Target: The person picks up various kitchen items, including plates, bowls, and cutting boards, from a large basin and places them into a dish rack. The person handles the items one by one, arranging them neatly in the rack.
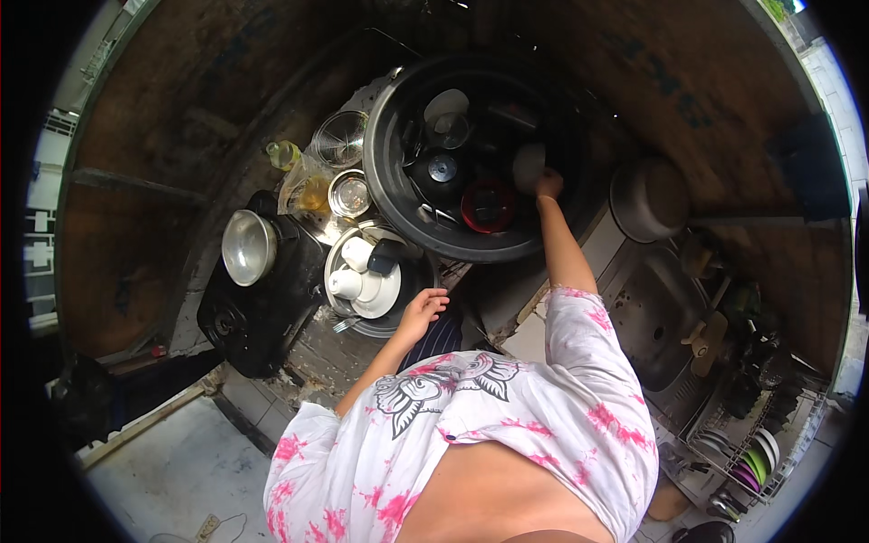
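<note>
My right hand (548,183) reaches into a large black plastic tub (461,252) and grips the edge of a pale, flat dish (529,168). A red bowl (487,206), a metal pot lid (442,168), a clear glass, a white plate (446,105) and some cutlery also lie in the tub. My left hand (428,309) hangs with its fingers apart beside a basin that holds stacked white dishes (377,295), white cups (345,284) and a dark cup (383,258). It holds nothing.
At left, a metal bowl (249,248) rests on a black gas stove (258,326). A steel bowl (349,193) and a round wire strainer (339,139) are near the tub. On the right are a large metal pot (648,200), a steel sink (655,312) and a wire dish rack (767,499).
</note>
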Motion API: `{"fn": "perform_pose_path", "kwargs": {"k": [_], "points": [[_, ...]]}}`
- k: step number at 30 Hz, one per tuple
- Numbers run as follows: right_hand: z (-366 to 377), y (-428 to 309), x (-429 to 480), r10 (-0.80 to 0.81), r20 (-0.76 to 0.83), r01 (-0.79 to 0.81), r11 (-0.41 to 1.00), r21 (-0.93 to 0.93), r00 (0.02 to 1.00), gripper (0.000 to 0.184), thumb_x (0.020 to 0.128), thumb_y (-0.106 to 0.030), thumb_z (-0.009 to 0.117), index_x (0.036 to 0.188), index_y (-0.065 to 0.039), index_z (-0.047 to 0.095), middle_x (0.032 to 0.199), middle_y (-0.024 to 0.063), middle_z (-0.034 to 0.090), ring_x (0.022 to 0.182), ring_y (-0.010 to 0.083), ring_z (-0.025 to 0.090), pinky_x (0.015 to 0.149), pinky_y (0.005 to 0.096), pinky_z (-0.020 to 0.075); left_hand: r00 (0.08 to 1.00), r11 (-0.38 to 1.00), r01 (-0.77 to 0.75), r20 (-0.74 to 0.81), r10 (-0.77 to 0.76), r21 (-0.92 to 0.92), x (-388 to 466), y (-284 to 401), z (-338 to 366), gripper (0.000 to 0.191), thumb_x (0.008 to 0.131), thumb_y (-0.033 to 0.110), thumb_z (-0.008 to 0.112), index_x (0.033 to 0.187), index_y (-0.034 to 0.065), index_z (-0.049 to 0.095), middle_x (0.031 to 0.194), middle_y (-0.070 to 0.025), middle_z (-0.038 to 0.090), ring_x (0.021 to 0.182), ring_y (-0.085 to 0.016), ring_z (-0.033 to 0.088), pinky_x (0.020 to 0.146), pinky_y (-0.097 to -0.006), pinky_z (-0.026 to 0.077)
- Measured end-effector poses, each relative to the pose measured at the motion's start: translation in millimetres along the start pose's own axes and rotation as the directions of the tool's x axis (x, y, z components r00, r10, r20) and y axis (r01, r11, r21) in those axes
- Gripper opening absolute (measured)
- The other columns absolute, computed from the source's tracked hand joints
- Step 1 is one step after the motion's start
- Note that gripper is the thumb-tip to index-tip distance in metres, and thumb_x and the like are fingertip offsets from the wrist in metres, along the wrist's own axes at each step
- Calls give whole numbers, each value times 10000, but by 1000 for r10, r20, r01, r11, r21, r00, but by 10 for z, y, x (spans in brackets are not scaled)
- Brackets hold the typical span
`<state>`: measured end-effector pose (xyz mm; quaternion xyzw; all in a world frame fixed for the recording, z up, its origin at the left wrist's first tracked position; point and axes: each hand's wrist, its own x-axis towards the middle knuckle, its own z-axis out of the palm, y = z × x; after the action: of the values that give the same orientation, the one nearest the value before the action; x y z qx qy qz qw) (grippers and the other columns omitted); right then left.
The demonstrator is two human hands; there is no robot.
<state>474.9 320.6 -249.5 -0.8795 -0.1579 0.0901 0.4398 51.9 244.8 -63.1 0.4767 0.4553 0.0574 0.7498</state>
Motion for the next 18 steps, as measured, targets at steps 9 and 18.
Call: {"fn": "perform_pose_path", "kwargs": {"k": [9, 18], "points": [[-895, -1233, -737, 48, 139, -112, 855, 507, 989, 226, 837, 53, 439, 1017, 45, 576, 888, 93, 607, 798, 188, 600, 618, 252, 519, 995, 995, -71, 65, 76, -76, 307, 382, 26, 303, 924, 217, 438, 1181, 61, 483, 1074, -62, 576, 958, -134, 554, 811, -264, 437], [-1303, -1941, -1958, -845, 247, 851, 511, 119, 473, 321, 587, 63, 555, 902, 9, 580, 812, 114, 570, 810, 275, 572, 692, 362, 480, 983, 855, -181, -62, 173, -486, 853, 920, -123, 540, 930, 458, 353, 1294, 59, 336, 1229, -127, 450, 1080, -215, 496, 892, -351, 415]]}}
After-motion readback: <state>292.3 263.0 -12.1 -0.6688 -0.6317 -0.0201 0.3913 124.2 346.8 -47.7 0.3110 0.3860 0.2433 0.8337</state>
